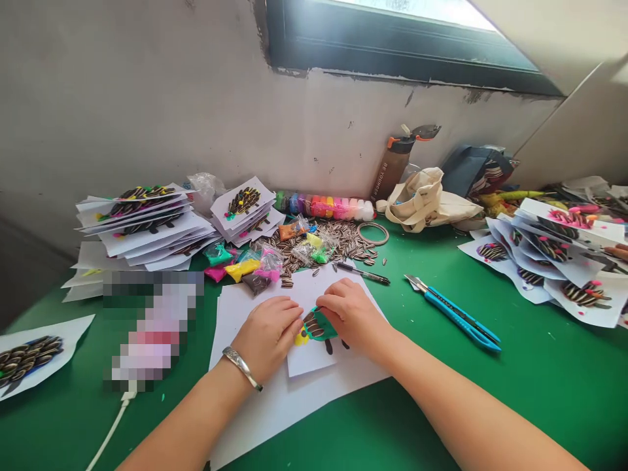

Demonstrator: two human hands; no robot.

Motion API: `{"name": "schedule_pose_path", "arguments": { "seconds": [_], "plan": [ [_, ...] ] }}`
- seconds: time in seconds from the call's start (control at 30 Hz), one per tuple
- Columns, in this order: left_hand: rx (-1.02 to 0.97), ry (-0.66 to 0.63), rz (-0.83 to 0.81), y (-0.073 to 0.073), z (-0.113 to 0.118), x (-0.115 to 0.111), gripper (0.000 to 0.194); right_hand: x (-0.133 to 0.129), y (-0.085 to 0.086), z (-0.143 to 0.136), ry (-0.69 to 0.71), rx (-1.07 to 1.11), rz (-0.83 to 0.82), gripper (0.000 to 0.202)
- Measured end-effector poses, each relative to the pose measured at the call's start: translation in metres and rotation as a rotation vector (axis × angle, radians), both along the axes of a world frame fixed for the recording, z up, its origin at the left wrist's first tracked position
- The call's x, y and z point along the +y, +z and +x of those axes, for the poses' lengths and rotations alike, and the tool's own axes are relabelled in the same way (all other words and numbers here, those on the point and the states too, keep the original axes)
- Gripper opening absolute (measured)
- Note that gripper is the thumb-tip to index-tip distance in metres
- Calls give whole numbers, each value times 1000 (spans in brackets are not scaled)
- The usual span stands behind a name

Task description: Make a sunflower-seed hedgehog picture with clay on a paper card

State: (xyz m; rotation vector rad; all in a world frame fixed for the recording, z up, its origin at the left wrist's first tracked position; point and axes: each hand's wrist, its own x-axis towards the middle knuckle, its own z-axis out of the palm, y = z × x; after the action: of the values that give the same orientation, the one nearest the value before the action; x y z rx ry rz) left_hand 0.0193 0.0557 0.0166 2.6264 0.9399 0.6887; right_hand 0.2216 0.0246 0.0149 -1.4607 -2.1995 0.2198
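A small white paper card [309, 363] carries a figure of teal-green clay [321, 327] with a yellow clay head [301, 337] and dark feet below. Striped sunflower seeds [314, 325] are set in its left part. Over its upper right my right hand [350, 311] bends down, thumb and fingers pinched at the clay; whatever sits between them is hidden. My left hand [267, 337], a silver bracelet on its wrist, rests at the card's left side. Its fingers are drawn together close to the yellow head, their tips partly hidden. Larger white sheets [245, 405] lie under the card.
Loose sunflower seeds [343, 239] lie behind the sheets, near bagged clay [243, 268], a pen [366, 273] and a tape ring [373, 234]. A blue utility knife [456, 317] has its blade out at right. Paper stacks [142, 229] flank both sides. A bottle [392, 163] stands behind.
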Motion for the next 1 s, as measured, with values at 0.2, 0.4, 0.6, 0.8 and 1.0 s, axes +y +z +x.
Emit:
{"name": "schedule_pose_path", "arguments": {
  "seconds": [0.2,0.4,0.6,0.8,1.0],
  "plan": [
    [36,-5,3,-3,-3,0,26,-1,5,-3,-1,-24,-7,19],
    [84,2,-9,-4,-2,-2,26,-2,5,-2,16,-42,-15,18],
    [114,-23,-8,-2,0,-3,27,0,3,-3,29,-65,-22,17],
    [147,-30,3,0,1,-5,26,2,1,-7,39,-62,-31,20],
    [129,-28,39,-1,2,-5,23,3,-1,-8,41,-33,-39,19]
  ]
}}
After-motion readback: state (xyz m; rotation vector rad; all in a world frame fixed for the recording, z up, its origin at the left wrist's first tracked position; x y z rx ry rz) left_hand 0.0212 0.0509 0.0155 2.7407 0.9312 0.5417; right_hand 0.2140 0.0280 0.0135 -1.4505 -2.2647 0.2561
